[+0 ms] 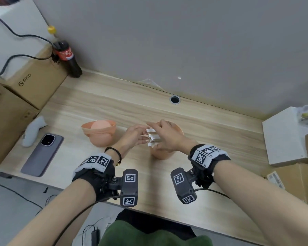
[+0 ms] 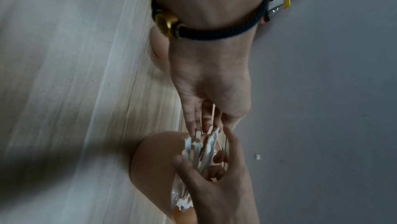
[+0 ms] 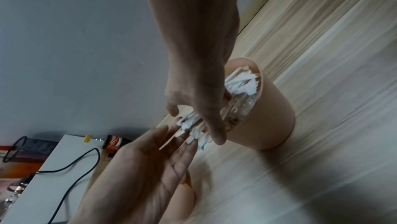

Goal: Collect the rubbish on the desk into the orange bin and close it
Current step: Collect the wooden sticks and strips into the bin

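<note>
The orange bin (image 1: 161,155) stands open on the wooden desk (image 1: 203,139), with clear plastic and white scraps inside (image 3: 242,81). Over its mouth my right hand (image 1: 158,134) grips a bundle of white paper strips and thin wooden sticks (image 1: 152,139); thumb and fingers curl round the bundle (image 2: 201,149). My left hand (image 1: 143,137) faces it from the left, fingers straight, its fingertips (image 3: 182,136) touching the ends of the strips. The bin's orange lid (image 1: 100,132) sits on the desk left of the bin.
A phone (image 1: 42,155) and a grey controller (image 1: 33,133) lie at the left. Cardboard boxes (image 1: 34,84) and a cola bottle (image 1: 68,57) stand at the back left. A white box (image 1: 284,135) is at the right, a cable hole (image 1: 175,99) behind.
</note>
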A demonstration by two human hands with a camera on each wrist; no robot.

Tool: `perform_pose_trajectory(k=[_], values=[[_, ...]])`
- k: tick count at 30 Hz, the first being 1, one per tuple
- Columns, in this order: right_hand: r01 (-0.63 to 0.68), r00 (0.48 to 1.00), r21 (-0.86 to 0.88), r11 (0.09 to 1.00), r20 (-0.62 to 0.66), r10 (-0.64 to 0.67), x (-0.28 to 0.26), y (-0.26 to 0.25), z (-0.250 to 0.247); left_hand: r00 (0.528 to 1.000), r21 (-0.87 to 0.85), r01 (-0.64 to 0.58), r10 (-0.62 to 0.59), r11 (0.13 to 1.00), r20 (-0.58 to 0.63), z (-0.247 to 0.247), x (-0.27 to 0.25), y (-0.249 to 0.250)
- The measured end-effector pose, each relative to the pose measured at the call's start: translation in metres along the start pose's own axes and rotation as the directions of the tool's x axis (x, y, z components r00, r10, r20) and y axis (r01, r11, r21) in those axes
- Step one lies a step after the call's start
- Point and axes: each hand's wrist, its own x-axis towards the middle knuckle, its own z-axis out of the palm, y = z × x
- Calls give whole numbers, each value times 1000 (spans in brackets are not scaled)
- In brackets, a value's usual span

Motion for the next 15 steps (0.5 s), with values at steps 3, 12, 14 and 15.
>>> perform_pose_trajectory(k=[3,12,14,15], values=[[-34,999,-60,998,0,34,5,-5,0,1000,-79,9,-10,997,-4,2,-6,2],[-36,986,3,999,-161,36,-1,1,-4,998,-117,-46,42,992,-35,-9,-6,11],[-27,974,93,995,-221,47,-9,6,-14,996,-63,-48,42,997,-83,-12,-3,9],[-26,967,124,992,-248,57,-13,10,-19,993,-30,-38,34,999,-110,-12,0,8]])
